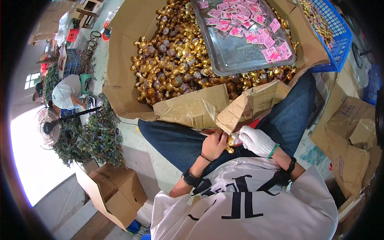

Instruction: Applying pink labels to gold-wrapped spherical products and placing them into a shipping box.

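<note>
Between my hands, low over my lap, is a small shiny gold figurine [232, 140] with a silvery patch on it. My bare left hand [214, 145] grips it from the left, its fingers closed. My right hand [257, 141], in a white knit glove, has its fingers bent against the other side. The fingertips partly hide the figurine. Just ahead stands a large open cardboard box [188, 105] heaped with similar gold figurines [176, 56]. A metal tray [228, 64] rests on the heap, with many small pink printed cards [244, 20] scattered on it.
Blue plastic basket [340, 44] with more gold pieces at far right; torn cardboard boxes [348, 136] below it. On the left are a standing fan [49, 127], leafy artificial branches [90, 138], an open carton [116, 190] and another person [67, 93] bending near a green stool [85, 83].
</note>
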`<state>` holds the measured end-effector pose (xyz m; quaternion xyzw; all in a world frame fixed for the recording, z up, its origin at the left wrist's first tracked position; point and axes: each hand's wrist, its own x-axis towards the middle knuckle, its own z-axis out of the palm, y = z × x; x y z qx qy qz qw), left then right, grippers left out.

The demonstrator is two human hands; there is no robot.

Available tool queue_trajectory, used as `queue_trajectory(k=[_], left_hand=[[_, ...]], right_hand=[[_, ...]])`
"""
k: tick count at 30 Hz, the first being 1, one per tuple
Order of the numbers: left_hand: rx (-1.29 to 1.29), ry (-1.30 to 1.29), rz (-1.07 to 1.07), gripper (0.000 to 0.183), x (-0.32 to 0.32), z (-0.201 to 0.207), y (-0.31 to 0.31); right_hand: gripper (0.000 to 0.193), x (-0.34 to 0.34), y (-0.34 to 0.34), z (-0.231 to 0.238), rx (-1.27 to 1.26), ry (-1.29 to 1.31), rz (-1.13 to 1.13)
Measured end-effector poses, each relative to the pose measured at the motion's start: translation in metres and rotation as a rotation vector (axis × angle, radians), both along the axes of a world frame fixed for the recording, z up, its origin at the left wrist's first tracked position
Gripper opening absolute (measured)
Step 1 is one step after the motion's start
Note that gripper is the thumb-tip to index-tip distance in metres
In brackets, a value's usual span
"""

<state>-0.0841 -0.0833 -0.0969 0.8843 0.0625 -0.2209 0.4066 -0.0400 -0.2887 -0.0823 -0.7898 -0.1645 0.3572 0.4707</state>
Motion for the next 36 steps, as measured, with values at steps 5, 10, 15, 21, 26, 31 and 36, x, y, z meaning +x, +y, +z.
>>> queue_trajectory(k=[5, 10, 15, 21, 26, 31, 36], left_hand=[[0.033, 0.044, -0.016, 0.027, 0.004, 0.004, -0.002], [0.003, 0.031, -0.016, 0.027, 0.004, 0.006, 0.0], [-0.024, 0.041, -0.012, 0.028, 0.004, 0.007, 0.002], [-0.054, 0.01, 0.014, 0.029, 0.0, -0.001, 0.003], [-0.042, 0.043, -0.005, 0.029, 0.002, 0.003, 0.002], [-0.033, 0.067, -0.019, 0.029, 0.004, 0.004, 0.002], [-0.009, 0.072, -0.034, 0.029, 0.004, 0.005, 0.002]], right_hand=[[0.014, -0.002, -0.001, -0.005, -0.041, 0.01, 0.023], [0.013, 0.005, -0.001, 0.004, 0.105, 0.288, -0.048], [0.015, 0.012, -0.001, 0.012, 0.139, 0.387, -0.103], [0.021, 0.016, 0.0, 0.021, 0.092, 0.365, -0.065], [0.024, 0.007, -0.002, 0.003, 0.012, 0.111, 0.05], [0.027, 0.002, -0.007, -0.017, 0.112, -0.464, 0.24], [0.016, 0.011, -0.002, 0.005, 0.171, -0.368, 0.184]])
